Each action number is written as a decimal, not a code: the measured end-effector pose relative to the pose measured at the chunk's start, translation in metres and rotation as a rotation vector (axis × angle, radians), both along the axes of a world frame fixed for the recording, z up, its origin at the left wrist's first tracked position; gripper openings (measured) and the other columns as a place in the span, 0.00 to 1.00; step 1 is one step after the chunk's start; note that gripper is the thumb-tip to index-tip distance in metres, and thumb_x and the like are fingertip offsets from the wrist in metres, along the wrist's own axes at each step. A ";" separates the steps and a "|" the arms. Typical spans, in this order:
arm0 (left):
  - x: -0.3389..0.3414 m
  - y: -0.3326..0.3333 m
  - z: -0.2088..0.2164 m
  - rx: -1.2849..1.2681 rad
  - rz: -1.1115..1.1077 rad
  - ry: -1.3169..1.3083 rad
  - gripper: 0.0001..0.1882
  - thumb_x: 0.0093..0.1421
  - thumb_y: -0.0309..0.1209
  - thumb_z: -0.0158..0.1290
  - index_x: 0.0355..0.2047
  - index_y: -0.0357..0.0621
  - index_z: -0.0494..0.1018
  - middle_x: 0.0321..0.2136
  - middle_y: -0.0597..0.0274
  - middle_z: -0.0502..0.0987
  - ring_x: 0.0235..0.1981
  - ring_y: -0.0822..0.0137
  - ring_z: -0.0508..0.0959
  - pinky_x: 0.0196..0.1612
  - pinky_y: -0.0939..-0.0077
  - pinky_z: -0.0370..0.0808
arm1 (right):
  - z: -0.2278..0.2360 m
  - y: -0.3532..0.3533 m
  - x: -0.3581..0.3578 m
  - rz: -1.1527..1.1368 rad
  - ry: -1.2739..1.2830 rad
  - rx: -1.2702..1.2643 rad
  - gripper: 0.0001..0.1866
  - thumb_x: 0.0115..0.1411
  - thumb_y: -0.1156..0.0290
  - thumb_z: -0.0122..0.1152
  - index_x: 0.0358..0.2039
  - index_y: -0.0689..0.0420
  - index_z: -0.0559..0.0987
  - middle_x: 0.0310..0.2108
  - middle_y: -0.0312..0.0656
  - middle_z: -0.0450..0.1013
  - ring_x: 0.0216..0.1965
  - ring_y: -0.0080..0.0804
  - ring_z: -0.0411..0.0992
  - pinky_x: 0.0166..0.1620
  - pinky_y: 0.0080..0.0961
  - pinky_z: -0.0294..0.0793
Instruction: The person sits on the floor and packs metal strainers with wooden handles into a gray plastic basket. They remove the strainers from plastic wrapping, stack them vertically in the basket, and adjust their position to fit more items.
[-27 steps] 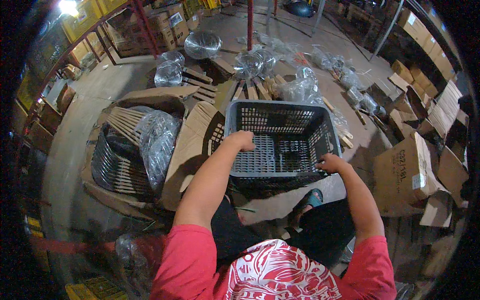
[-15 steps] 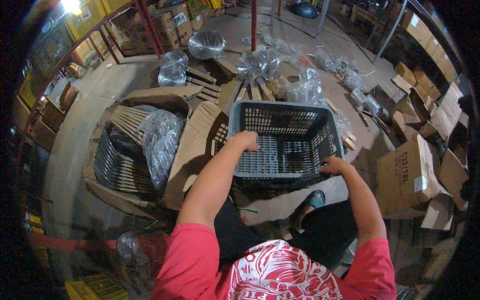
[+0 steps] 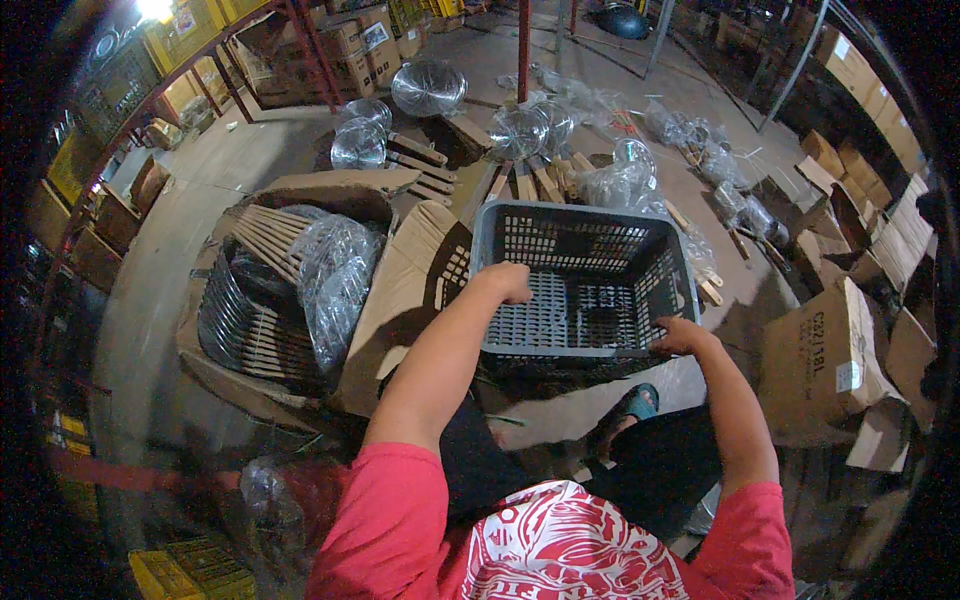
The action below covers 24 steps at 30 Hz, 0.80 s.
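Crate (image 3: 570, 352) | between left hand (image 3: 508, 283) and right hand (image 3: 680, 337) | both clamped on it

Grey rectangular plastic crate (image 3: 580, 353), walls perforated in a grid, slotted base exposed, open top facing upward, just right of the opened cardboard carton (image 3: 345, 182)

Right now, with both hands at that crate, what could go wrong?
If the left hand or right hand slipped, the dark plastic crate might drop near the sandalled foot below its near edge.

Pushed forward, it could knock the wooden handles lying just beyond its far rim.

Shifted left, it might snag the cardboard flap close beside it.
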<state>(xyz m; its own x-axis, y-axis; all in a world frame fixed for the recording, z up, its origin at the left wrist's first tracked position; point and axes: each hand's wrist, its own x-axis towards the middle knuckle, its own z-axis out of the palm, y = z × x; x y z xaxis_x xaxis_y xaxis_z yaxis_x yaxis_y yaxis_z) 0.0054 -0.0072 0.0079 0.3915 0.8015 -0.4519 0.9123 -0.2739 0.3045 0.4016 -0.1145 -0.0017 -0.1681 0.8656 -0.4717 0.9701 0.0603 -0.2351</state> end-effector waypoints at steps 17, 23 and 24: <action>0.000 -0.002 0.001 -0.012 -0.015 0.023 0.22 0.55 0.35 0.53 0.50 0.40 0.76 0.47 0.43 0.79 0.49 0.49 0.80 0.53 0.56 0.76 | 0.009 0.005 -0.011 0.011 -0.054 -0.120 0.34 0.54 0.46 0.63 0.53 0.61 0.77 0.47 0.61 0.76 0.51 0.56 0.74 0.54 0.44 0.73; -0.001 0.002 -0.007 0.007 -0.040 0.014 0.22 0.56 0.38 0.54 0.49 0.40 0.77 0.45 0.44 0.80 0.47 0.48 0.81 0.51 0.56 0.77 | 0.009 0.005 -0.009 -0.041 -0.048 -0.118 0.34 0.54 0.47 0.64 0.54 0.61 0.77 0.49 0.60 0.75 0.52 0.55 0.74 0.55 0.43 0.72; -0.001 0.002 -0.008 -0.002 -0.039 0.007 0.22 0.56 0.38 0.55 0.48 0.40 0.77 0.45 0.44 0.80 0.47 0.48 0.81 0.51 0.56 0.77 | 0.008 0.005 -0.009 -0.035 -0.046 -0.119 0.34 0.54 0.47 0.64 0.54 0.61 0.77 0.50 0.60 0.75 0.52 0.55 0.74 0.55 0.43 0.72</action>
